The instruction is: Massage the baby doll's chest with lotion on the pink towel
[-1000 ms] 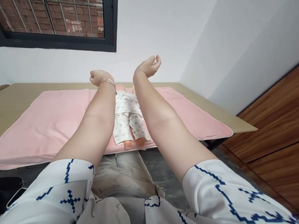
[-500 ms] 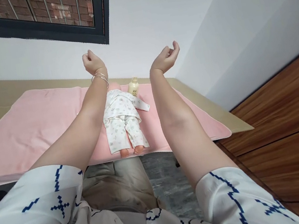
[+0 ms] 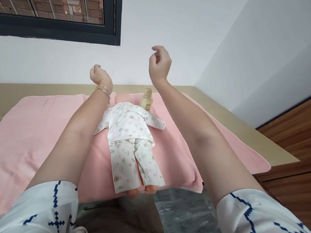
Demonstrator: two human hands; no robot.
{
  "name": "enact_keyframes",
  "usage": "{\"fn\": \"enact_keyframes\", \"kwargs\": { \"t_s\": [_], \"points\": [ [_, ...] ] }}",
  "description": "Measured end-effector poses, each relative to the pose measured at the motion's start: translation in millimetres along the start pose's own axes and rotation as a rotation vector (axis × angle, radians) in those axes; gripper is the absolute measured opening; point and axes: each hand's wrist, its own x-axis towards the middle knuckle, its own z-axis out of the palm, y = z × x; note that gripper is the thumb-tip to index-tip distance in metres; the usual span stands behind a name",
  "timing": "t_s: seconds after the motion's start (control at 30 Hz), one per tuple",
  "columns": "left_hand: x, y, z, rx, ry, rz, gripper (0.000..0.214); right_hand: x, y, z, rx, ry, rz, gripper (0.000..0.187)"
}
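Note:
A baby doll (image 3: 129, 127) in white printed clothes lies on a pink blanket (image 3: 45, 119), its feet towards me and its arms spread. Beside its head is a small bottle (image 3: 146, 100) with pale yellow contents and a drawn face. My left hand (image 3: 100, 77), with bangles at the wrist, is raised beyond the doll's head on the left, fingers curled into a fist. Up on the right, past the bottle, my right hand (image 3: 160, 63) has its fingers loosely curled in, the forefinger arched. Nothing shows in either hand, and neither touches the doll.
The blanket covers much of a light wooden table (image 3: 278, 153), overhanging its front edge. White wall (image 3: 166, 19) rises close behind, with a dark-framed window (image 3: 111, 20) at upper left. Wood-grain cabinets (image 3: 308, 122) stand on the right. Grey floor (image 3: 186, 214) shows below.
My right hand has moved left and its fingers have curled in more. The left hand sits slightly lower in view. The view has come closer to the doll, and its left-side sleeve now shows.

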Motion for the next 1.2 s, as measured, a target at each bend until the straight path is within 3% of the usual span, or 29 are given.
{"fn": "enact_keyframes", "kwargs": {
  "t_s": [0.07, 0.13, 0.23, 0.33, 0.43, 0.6, 0.77, 0.9, 1.07, 1.2],
  "points": [
    [5.9, -7.9, 3.6, -0.143, 0.094, 0.032, 0.047, -11.3, -17.9, 3.8, 0.105, -0.032, -0.029, 0.065],
    [-3.5, -18.4, 3.6, -0.324, 0.100, -0.026, 0.040, -34.2, -38.4, 2.8, 0.217, -0.100, -0.038, 0.061],
    [-44.3, -33.0, -3.1, -0.397, -0.155, -0.175, 0.030, -85.5, -68.7, -3.4, 0.414, -0.224, -0.041, 0.055],
    [-91.1, -39.9, -12.3, -0.360, -0.348, -0.319, 0.042, -137.6, -95.9, -10.2, 0.571, -0.421, -0.074, 0.059],
    [-119.1, -42.9, -17.6, -0.314, -0.477, -0.343, 0.050, -168.9, -116.8, -18.5, 0.596, -0.412, 0.000, 0.062],
    [-148.7, -55.1, -26.8, -0.262, -0.486, -0.226, 0.053, -173.0, -122.4, -31.6, 0.551, -0.386, 0.011, 0.064],
    [-177.3, -56.6, -45.1, -0.207, -0.598, -0.318, 0.052, -168.3, -105.4, -33.2, 0.503, -0.337, -0.072, 0.065],
    [-167.1, -41.9, -50.1, -0.261, -0.603, -0.509, 0.055, -186.6, -106.5, -34.5, 0.527, -0.359, -0.198, 0.079],
    [-147.2, -41.2, -52.4, -0.334, -0.583, -0.512, 0.061, -211.2, -115.5, -44.0, 0.561, -0.425, -0.373, 0.099],
    [-155.5, -54.9, -51.7, -0.373, -0.604, -0.592, 0.059, -202.2, -109.4, -53.5, 0.567, -0.490, -0.425, 0.091]
  ]
}}
